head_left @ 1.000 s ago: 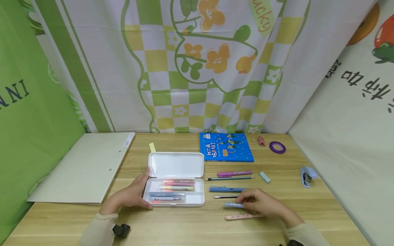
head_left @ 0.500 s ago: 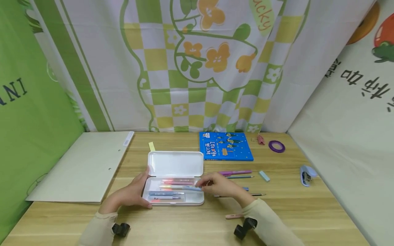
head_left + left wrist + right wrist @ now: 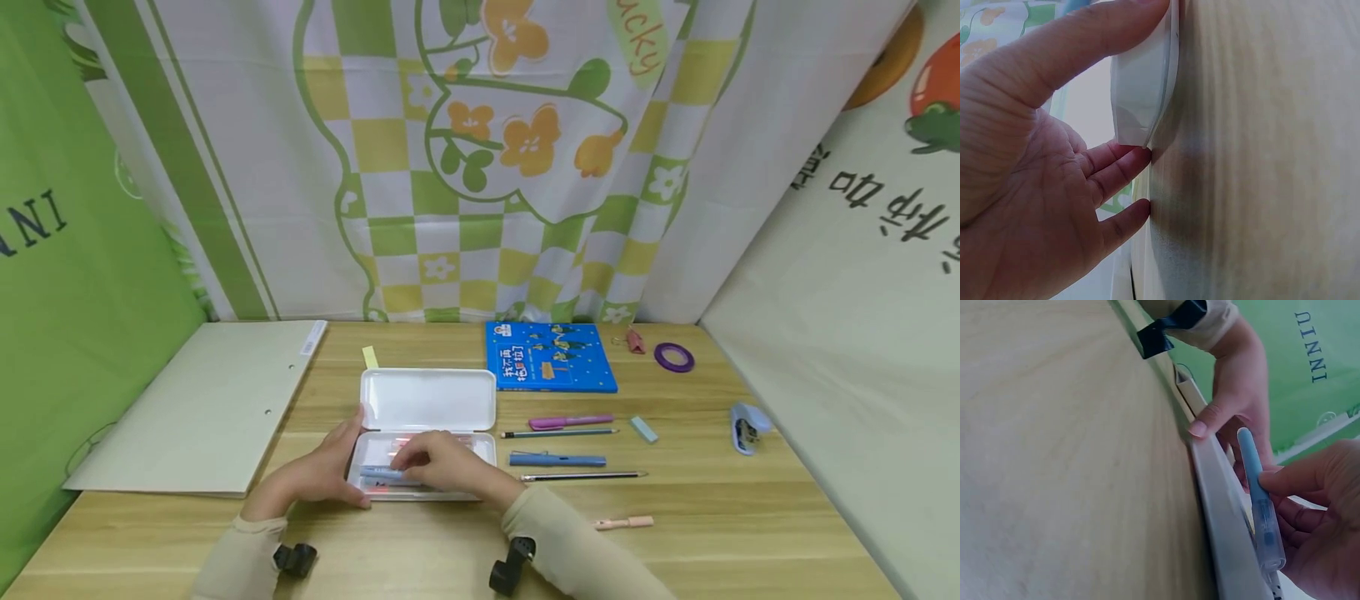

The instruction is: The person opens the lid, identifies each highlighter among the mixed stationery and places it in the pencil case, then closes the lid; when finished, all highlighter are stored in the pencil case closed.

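A white pencil case point(image 3: 427, 400) lies with its lid folded back, and several pens are in its tray. My left hand point(image 3: 330, 471) grips its left end, thumb at the front corner and fingers further back. The left wrist view shows the thumb and fingers around the corner of the case. Over the tray, my right hand point(image 3: 450, 465) pinches a light blue pen point(image 3: 1250, 456) with a clear cap, seen best in the right wrist view. That hand hides part of the tray and some of the pens.
Right of the case lie a purple pen point(image 3: 570, 422), two pencils, a blue pen point(image 3: 558, 460), a peach pen point(image 3: 637, 522) and an eraser point(image 3: 643, 429). Further back are a blue book point(image 3: 552, 358), binder clip point(image 3: 636, 342), tape point(image 3: 675, 357) and stapler point(image 3: 748, 429). A folder point(image 3: 202, 408) lies left.
My right hand has picked the light blue pen off the table and carried it left, over the case's tray. The left hand has stayed on the case.
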